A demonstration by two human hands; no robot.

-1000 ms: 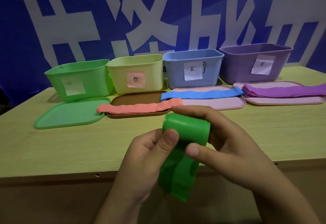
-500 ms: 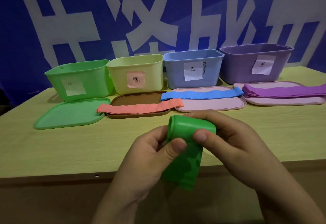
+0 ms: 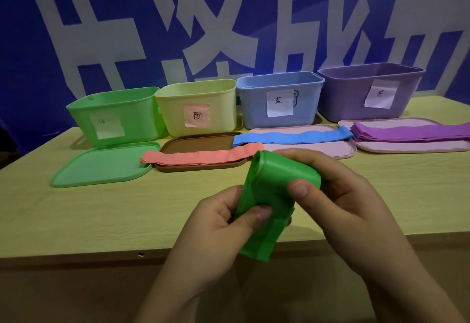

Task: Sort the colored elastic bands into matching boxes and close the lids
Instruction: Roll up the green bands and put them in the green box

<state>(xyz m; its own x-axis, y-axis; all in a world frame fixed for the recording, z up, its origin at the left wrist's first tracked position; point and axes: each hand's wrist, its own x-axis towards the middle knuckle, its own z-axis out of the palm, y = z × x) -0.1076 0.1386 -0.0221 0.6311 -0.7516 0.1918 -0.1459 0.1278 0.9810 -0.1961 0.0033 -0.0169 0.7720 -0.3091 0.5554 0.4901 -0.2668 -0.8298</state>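
Pale wood table (image 3: 76, 210) runs to its front edge just under the hands, with bare top to their left and right. Both hands hold a green band (image 3: 269, 203) over that edge, its long axis dropping toward the viewer. Left hand (image 3: 216, 236) pinches its middle; right hand (image 3: 340, 203) curls around the rolled upper end. Beyond them lie lids (image 3: 101, 165) carrying bands, then four open boxes (image 3: 117, 114).

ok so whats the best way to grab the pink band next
Pinch the pink band at its left end, which overhangs the brown lid, coming from the front-left with the left hand. It lies flat and long, so the free end gives fingers room underneath.
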